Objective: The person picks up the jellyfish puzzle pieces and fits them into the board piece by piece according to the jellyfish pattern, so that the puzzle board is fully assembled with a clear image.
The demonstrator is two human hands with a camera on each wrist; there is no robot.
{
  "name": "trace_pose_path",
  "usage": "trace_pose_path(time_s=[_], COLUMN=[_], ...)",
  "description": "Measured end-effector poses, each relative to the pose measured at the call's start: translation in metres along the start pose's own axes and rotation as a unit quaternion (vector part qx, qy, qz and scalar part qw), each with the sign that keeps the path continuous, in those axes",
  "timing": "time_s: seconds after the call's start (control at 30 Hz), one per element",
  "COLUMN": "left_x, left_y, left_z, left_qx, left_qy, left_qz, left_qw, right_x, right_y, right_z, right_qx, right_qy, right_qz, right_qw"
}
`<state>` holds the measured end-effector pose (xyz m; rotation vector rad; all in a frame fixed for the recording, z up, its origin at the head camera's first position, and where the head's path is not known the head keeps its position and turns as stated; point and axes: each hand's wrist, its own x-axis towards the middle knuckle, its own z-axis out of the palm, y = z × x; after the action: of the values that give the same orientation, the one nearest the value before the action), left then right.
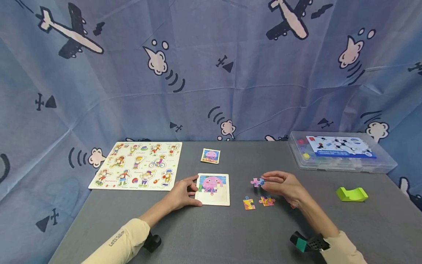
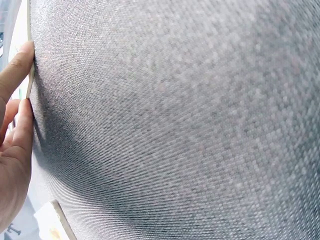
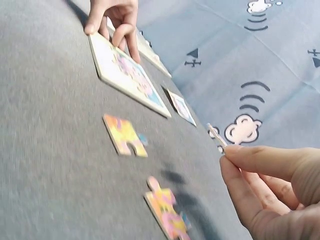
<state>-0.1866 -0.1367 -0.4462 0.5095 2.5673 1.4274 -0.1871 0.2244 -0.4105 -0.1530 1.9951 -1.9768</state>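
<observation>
A square puzzle board [image 1: 220, 200] with a partly filled pink octopus picture lies on the grey table. My left hand [image 1: 182, 192] rests on its left edge, thumb at the near corner, fingers along the side. My right hand [image 1: 282, 186] pinches a pink and blue puzzle piece [image 1: 255, 182] between thumb and fingertips, raised above the table right of the board. Below it lie a yellow piece [image 1: 249, 203] and a yellow-pink piece [image 1: 267, 201]. Another piece [image 1: 292, 206] shows partly beneath the right wrist. The right wrist view shows the pinched piece [image 3: 216, 136] nearly edge-on.
Behind the puzzle board lies a small octopus picture card [image 1: 210, 156]. A large board with sports figures [image 1: 132, 167] is at the back left. At the back right sits a clear plastic case [image 1: 343, 152], with a lime-green curved block [image 1: 351, 194] in front. A blue patterned curtain [image 1: 197, 73] hangs behind.
</observation>
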Motion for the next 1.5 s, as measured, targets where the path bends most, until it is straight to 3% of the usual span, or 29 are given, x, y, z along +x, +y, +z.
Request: trace_pose_path(time_s=[0.1, 0.33, 0.6, 0.83, 1.03, 1.2, 1.5], left_x=[0.000, -0.003, 0.001, 0.002, 0.002, 0.001, 0.002], left_y=[0.000, 0.001, -0.003, -0.002, -0.003, -0.003, -0.004], left_z=[0.000, -0.002, 0.000, 0.000, -0.001, -0.001, -0.001], left_qx=[-0.004, 0.009, 0.009, 0.008, 0.008, 0.016, 0.013], left_qy=[-0.002, 0.002, 0.000, 0.002, -0.001, -0.001, -0.002], left_qz=[0.003, 0.043, 0.003, 0.001, -0.001, -0.002, -0.005], left_qw=[1.0000, 0.9991, 1.0000, 1.0000, 1.0000, 0.9999, 0.9999], right_x=[0.003, 0.012, 0.025, 0.034, 0.040, 0.044, 0.049], right_y=[0.000, 0.004, 0.009, 0.014, 0.021, 0.025, 0.025], right_z=[0.008, 0.027, 0.056, 0.076, 0.092, 0.105, 0.117], right_qx=[-0.004, -0.005, 0.012, 0.043, 0.060, 0.035, -0.079], right_qy=[0.001, 0.007, 0.020, 0.012, 0.029, 0.043, 0.089], right_qz=[-0.003, -0.001, -0.004, 0.013, 0.006, -0.028, -0.054], right_qw=[1.0000, 1.0000, 0.9997, 0.9989, 0.9978, 0.9981, 0.9914])
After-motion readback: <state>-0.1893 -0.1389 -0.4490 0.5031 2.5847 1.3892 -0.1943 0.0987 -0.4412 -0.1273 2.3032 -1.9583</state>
